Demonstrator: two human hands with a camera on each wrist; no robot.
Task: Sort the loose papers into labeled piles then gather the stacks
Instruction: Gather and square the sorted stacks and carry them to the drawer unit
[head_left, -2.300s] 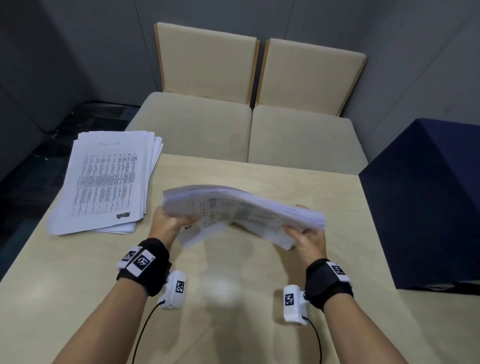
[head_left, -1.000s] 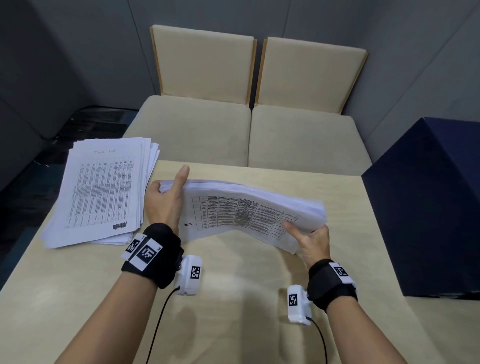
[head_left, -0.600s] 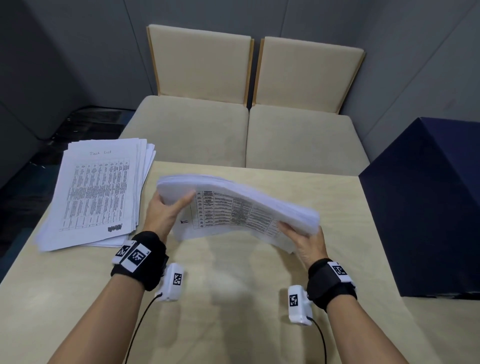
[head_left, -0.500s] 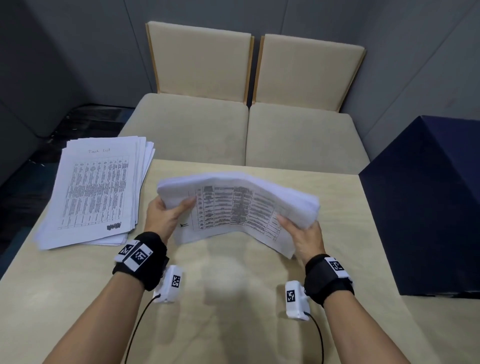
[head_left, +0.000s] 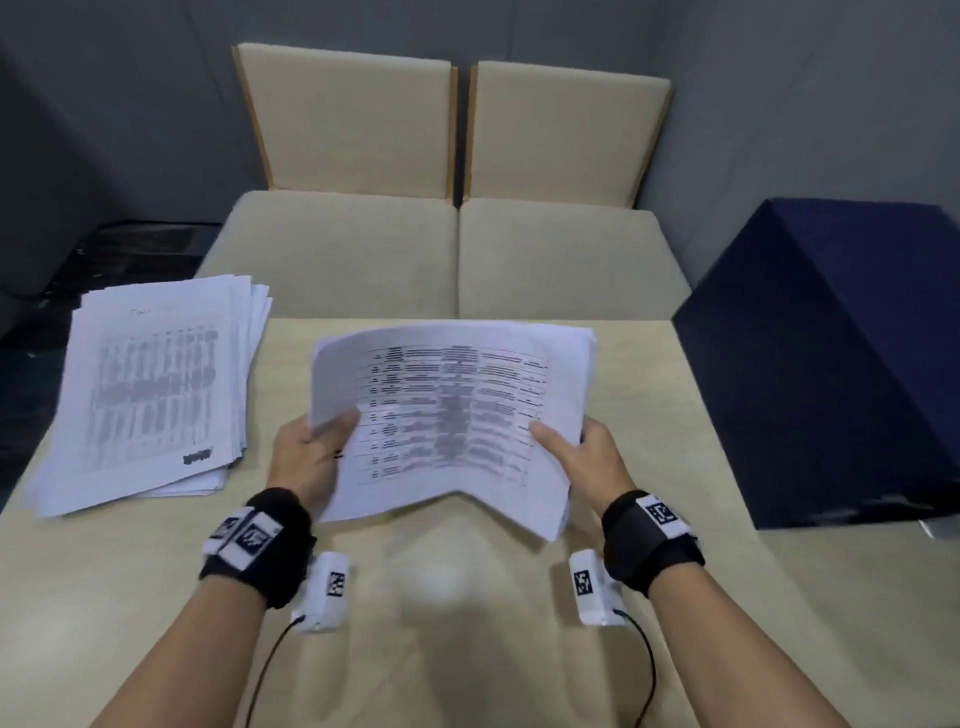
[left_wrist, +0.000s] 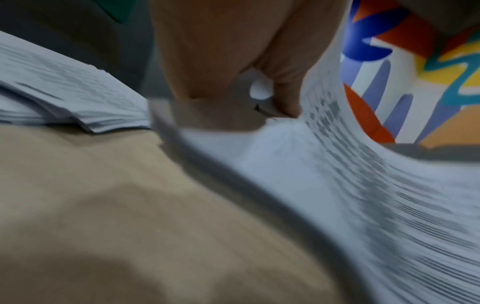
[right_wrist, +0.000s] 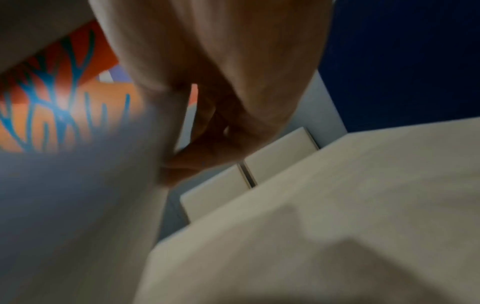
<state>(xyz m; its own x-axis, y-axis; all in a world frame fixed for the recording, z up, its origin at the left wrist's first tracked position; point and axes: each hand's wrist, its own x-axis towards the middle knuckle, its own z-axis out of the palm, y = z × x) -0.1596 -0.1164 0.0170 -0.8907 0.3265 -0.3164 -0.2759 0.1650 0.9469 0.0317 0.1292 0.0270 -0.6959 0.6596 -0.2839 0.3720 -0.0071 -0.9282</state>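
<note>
Papers in a thick sheaf (head_left: 452, 410), white, printed with blurred table rows, bowed, long axis left to right, hang above the pale wood-grain tabletop (head_left: 467, 649), left hand (head_left: 306, 457) and right hand (head_left: 587, 457) each in a closed grip on a side, beside a fanned flat pile (head_left: 150, 395).

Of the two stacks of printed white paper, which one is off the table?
The bowed stack of printed sheets at centre, gripped by the left hand and right hand. The fanned stack lies flat at the table's left edge.

Print on held stack (head_left: 452, 410) blurred, unreadable
</note>
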